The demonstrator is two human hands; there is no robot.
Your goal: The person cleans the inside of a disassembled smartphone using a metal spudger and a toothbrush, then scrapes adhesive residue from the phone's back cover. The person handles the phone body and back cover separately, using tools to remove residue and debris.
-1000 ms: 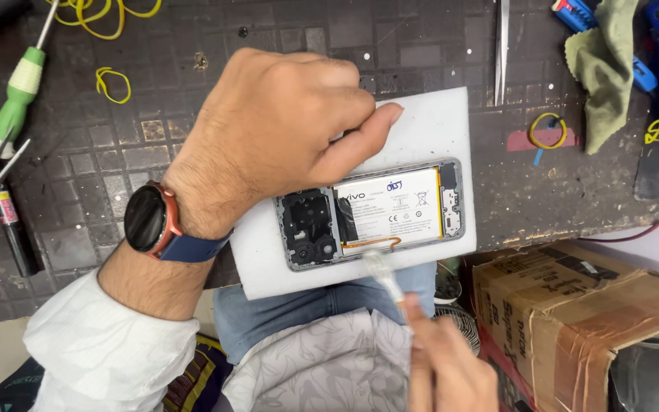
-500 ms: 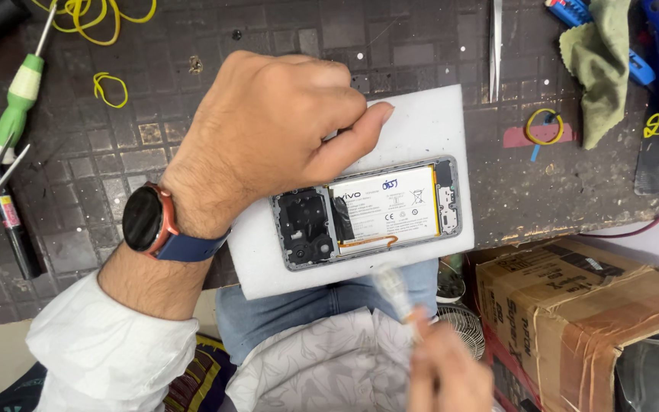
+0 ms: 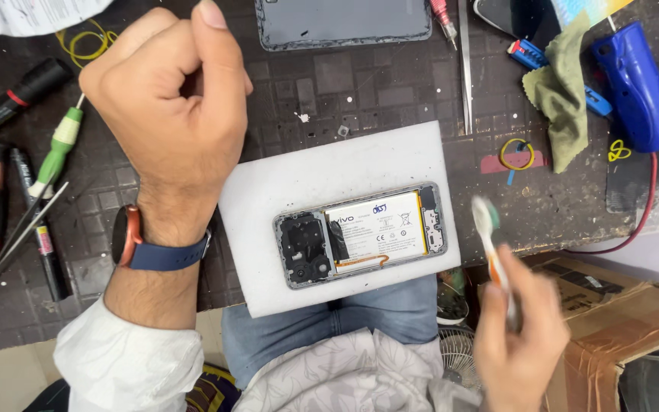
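- Left hand has lifted off the white pad and is now a closed fist holding nothing visible.
- Right hand grips a toothbrush, raised beside the pad.
- Opened phone lies flat on the pad, untouched.

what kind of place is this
Probably a phone repair bench: an opened phone lies on a white pad, with tweezers and a green screwdriver on the worn dark mat.
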